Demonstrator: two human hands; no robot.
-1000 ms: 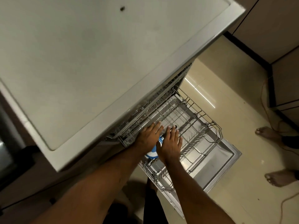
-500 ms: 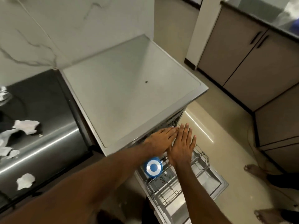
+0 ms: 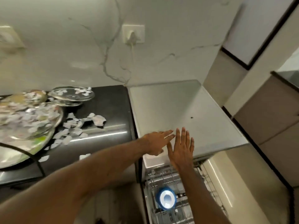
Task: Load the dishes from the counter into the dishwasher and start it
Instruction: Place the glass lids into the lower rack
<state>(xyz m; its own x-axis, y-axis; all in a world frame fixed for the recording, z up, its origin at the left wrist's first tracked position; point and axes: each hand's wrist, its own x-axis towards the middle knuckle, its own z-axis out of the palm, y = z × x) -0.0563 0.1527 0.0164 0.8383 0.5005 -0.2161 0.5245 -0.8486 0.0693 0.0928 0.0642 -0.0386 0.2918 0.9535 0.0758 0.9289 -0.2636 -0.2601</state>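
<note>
Two hands: left hand [image 3: 155,143] and right hand [image 3: 182,148] were both released, fingers straight, holding nothing; they hovered side by side over the front edge of the dishwasher top [image 3: 186,110]; whether they touched it could not be told.
Change: a second before, both hands lay low in the wire rack [image 3: 161,177] at the blue cup [image 3: 166,198]; they had since lifted clear of it, and the view had swung up to take in the counter [image 3: 106,113].
Meaning: the cup was judged placed; the next dish would probably be fetched from the counter on the left; loading looked to be at an early stage, with starting the machine still far off.
Blue cup: sat in the pulled-out rack, below the right forearm and apart from both hands; from above, a round blue ring with a pale, shiny centre.
Wire rack: thin, pale metal tines in a grid; only partly in view.
Dishes left: a large glass bowl [image 3: 32,122], clear and curved, heaped with torn paper scraps [image 3: 97,119]; shallow glass plates [image 3: 72,94] behind it, also carrying scraps; all blurred.
Counter: dark, glossy, with a rounded front edge; scraps strewn between the bowl and the dishwasher.
Dishwasher top: flat, matte, pale grey; one small dark speck.
Wall: pale veined marble [image 3: 64,46]; a white socket [image 3: 133,34] with a plug in it.
</note>
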